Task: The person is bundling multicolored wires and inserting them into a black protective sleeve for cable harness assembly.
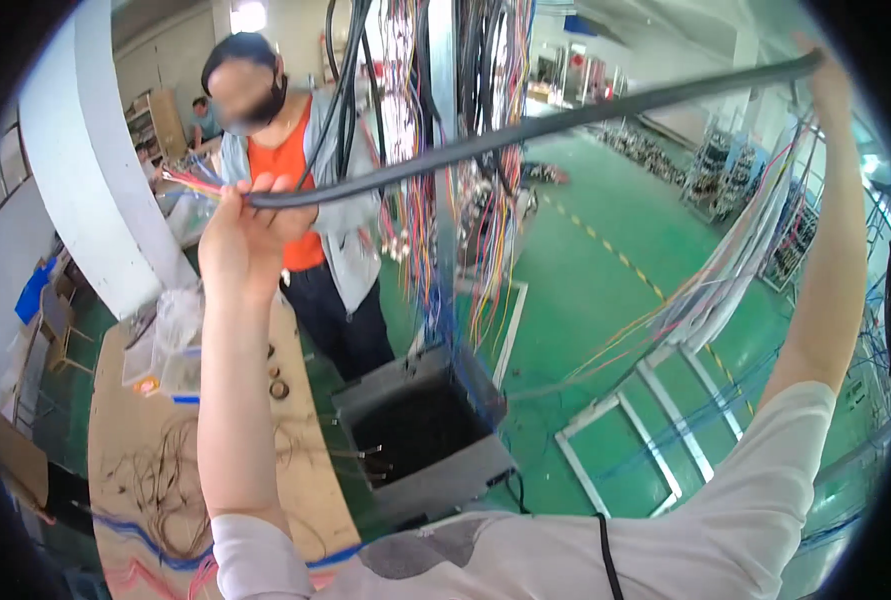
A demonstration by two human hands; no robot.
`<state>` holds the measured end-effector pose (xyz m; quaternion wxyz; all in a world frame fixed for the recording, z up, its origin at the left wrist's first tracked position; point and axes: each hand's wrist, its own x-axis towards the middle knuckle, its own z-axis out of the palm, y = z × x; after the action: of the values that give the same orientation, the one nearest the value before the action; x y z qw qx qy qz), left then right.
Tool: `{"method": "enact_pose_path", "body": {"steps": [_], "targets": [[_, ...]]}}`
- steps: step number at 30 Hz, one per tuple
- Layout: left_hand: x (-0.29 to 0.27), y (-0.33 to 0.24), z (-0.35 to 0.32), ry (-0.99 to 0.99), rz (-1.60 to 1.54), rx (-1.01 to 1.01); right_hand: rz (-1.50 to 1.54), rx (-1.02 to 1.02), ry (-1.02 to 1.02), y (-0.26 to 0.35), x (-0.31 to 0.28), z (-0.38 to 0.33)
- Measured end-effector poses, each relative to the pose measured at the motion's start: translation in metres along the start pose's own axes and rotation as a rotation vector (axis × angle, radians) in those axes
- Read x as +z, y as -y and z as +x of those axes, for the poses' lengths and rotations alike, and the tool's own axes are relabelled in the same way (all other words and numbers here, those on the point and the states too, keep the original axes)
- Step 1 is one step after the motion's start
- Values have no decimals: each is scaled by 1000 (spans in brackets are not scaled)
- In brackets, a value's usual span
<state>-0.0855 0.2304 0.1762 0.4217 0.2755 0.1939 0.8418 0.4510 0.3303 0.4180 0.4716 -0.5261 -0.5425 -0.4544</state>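
A thick black cable (525, 130) stretches across the upper part of the view between my two raised hands. My left hand (240, 225) grips its left end, where coloured wire ends (190, 182) stick out of the sheath. My right hand (827, 80) holds the cable's other end high at the upper right, arm fully extended. Behind the cable hang bundles of coloured wires (445, 200) and black cords from above.
A person in an orange shirt and grey jacket (310, 200) stands just behind my left hand. Below are an open grey metal box (420, 430), a wooden bench (135, 470) with loose wires and plastic boxes, white floor frames (645, 420), a white pillar (105, 170).
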Motion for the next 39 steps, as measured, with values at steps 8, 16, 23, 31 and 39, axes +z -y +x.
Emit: {"method": "enact_pose_path", "body": {"steps": [8,16,23,31,39], "targets": [[-69,-96,53,45,73,350,1396,368,1310,15,83,-105],[23,-72,115,125,32,478,1994,494,666,84,256,43],[52,-9,133,-159,-62,478,2015,760,607,173,330,106],[-121,106,154,120,-73,320,1114,138,460,257,335,34],[-121,213,138,-337,-321,-68,-74,-372,460,121,130,-140]]}}
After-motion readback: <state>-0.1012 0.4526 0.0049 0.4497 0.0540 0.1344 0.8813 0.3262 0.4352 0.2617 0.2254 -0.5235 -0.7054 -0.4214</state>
